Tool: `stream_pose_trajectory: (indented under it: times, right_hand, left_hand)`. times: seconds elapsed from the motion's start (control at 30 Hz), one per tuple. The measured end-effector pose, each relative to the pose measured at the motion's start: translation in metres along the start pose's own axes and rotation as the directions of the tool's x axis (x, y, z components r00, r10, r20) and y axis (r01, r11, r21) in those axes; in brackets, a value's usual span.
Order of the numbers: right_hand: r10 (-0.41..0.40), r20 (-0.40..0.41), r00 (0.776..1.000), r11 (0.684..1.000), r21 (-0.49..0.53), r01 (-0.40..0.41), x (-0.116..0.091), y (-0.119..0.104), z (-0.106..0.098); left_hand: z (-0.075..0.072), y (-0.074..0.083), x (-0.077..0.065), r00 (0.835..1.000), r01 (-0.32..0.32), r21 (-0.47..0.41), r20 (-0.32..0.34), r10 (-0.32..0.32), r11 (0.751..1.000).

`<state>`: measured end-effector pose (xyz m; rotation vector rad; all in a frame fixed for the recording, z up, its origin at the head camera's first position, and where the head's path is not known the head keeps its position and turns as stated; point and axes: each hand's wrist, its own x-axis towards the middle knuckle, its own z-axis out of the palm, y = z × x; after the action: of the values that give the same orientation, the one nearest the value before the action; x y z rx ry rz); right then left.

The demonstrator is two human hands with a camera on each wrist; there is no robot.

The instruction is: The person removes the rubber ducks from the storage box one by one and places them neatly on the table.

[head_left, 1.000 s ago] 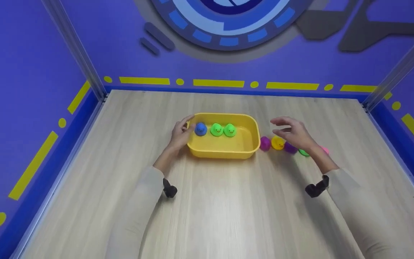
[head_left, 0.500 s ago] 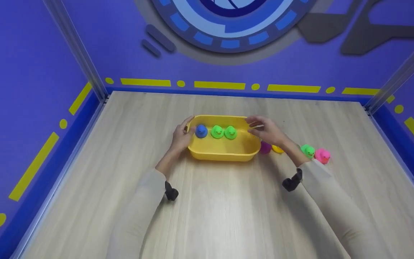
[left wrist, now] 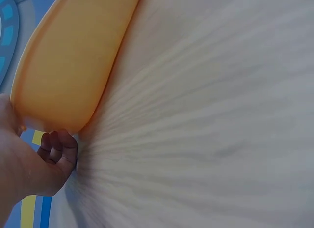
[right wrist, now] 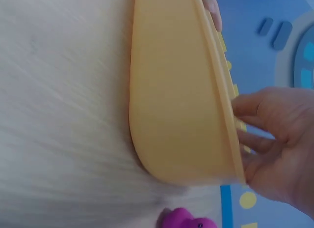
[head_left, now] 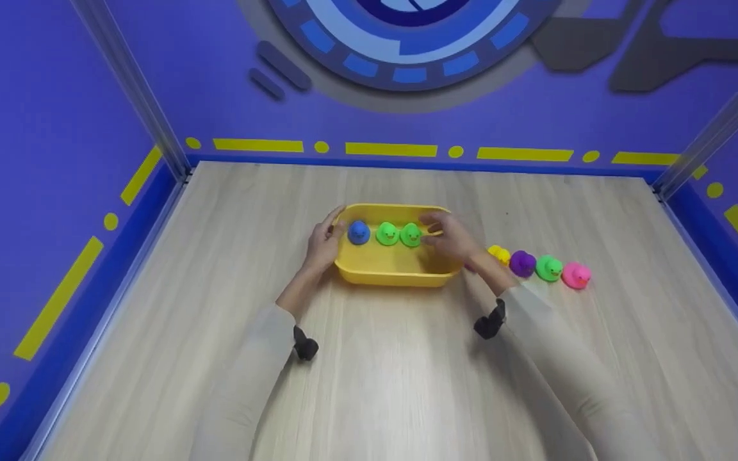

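A yellow plastic basin stands on the wooden table. In it sit a blue rubber duck and two green ones, the middle green duck and the right green duck. My left hand grips the basin's left end, thumb over the rim; in the left wrist view its fingers curl against the outer wall. My right hand reaches over the right rim, fingers bent loosely beside the right green duck. Whether its fingertips touch that duck is hard to tell. Nothing shows in its grasp.
Right of the basin runs a row of ducks: a magenta duck, mostly hidden by my arm in the head view, then a yellow duck, a purple duck, a green duck and a pink duck. Blue walls enclose the table.
My right hand has moved left, from above the row of ducks to inside the basin beside the right green duck. My left hand and the basin have stayed in place.
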<state>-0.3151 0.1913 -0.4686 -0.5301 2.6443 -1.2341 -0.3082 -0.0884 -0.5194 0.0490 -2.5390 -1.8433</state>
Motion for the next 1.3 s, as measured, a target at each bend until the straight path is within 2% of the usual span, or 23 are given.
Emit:
stream_pose_trajectory:
  times: [0.1, 0.17, 0.27, 0.47, 0.57, 0.77, 0.93, 1.07, 1.17, 1.3]
  right_hand:
    - [-0.012, -0.005, 1.0, 0.996, -0.084, 0.012, 0.003, -0.003, 0.004]
    - [-0.053, -0.015, 0.998, 0.99, -0.135, 0.051, 0.006, -0.002, 0.007]
    - [-0.063, -0.031, 0.998, 0.984, -0.17, 0.056, 0.007, -0.001, 0.012]
    - [-0.005, -0.044, 0.999, 0.986, -0.166, -0.003, 0.01, 0.001, 0.02]
    - [0.011, -0.054, 0.998, 0.983, -0.182, -0.021, 0.011, 0.002, 0.023]
    - [-0.006, -0.081, 0.997, 0.974, -0.228, -0.013, 0.013, 0.005, 0.028]
    - [0.038, -0.092, 0.995, 0.975, -0.216, -0.057, 0.013, 0.004, 0.028]
    - [0.054, -0.111, 0.992, 0.975, -0.209, -0.076, 0.014, 0.002, 0.029]
    - [0.067, -0.128, 0.99, 0.976, -0.2, -0.092, 0.014, -0.001, 0.029]
    - [0.044, -0.136, 0.99, 0.982, -0.176, -0.067, 0.009, -0.006, 0.026]
  left_hand:
    - [0.001, 0.0, 0.0, 1.0, -0.004, 0.01, -0.005, 0.004, 1.0]
    - [0.002, 0.001, 0.0, 1.0, -0.003, 0.017, -0.006, 0.003, 1.0]
    - [0.003, 0.0, 0.0, 1.0, 0.01, 0.012, -0.01, -0.009, 1.0]
    - [0.001, 0.0, -0.002, 1.0, 0.025, -0.017, 0.015, -0.024, 1.0]
    - [-0.003, -0.002, -0.002, 0.997, 0.036, -0.036, 0.064, -0.034, 0.999]
    - [-0.013, -0.002, -0.001, 0.985, 0.029, -0.069, 0.17, -0.017, 0.997]
    - [-0.02, -0.001, 0.001, 0.968, 0.114, -0.12, 0.238, -0.083, 0.986]
    - [-0.022, -0.002, 0.002, 0.963, 0.165, -0.161, 0.239, -0.123, 0.973]
    - [-0.023, -0.003, 0.001, 0.967, 0.151, -0.143, 0.229, -0.116, 0.978]
    - [-0.024, -0.004, 0.001, 0.971, 0.12, -0.095, 0.218, -0.097, 0.988]
